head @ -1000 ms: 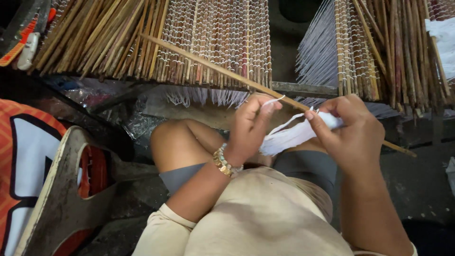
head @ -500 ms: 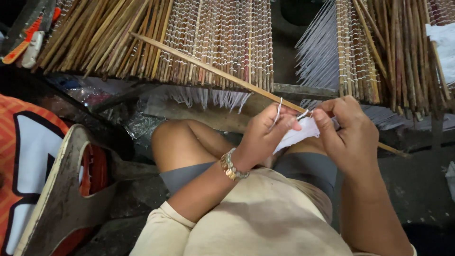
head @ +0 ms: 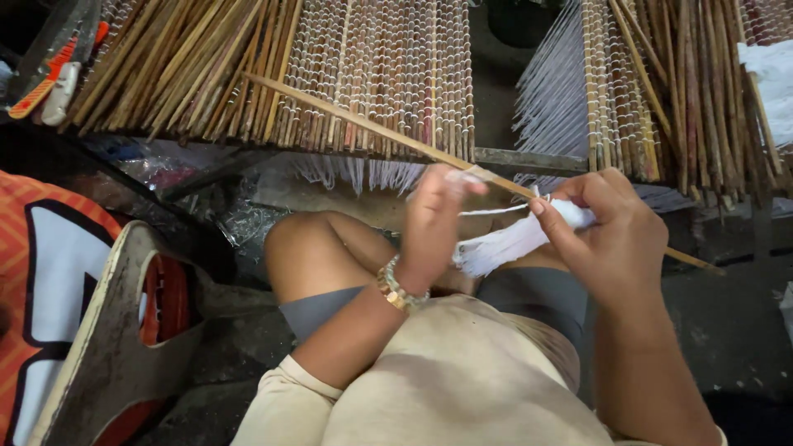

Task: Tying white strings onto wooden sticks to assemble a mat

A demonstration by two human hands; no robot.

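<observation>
Just below the woven bamboo mat (head: pixel 372 74), the right hand (head: pixel 615 239) closes around a bundle of white threads (head: pixel 512 242). The left hand (head: pixel 434 219) pinches a single strand (head: pixel 496 211) drawn from the bundle, beside a long bamboo stick (head: pixel 363 128).

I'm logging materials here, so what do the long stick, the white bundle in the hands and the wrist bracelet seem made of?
Long stick: probably split bamboo or cane, tan, matte, straight-grained like the woven mat beneath. White bundle, gripped by the right hand: likely cotton or synthetic string, with soft, frayed loose ends. Bracelet on the left hand's wrist: gold-toned, shiny links, apparently metal.
</observation>
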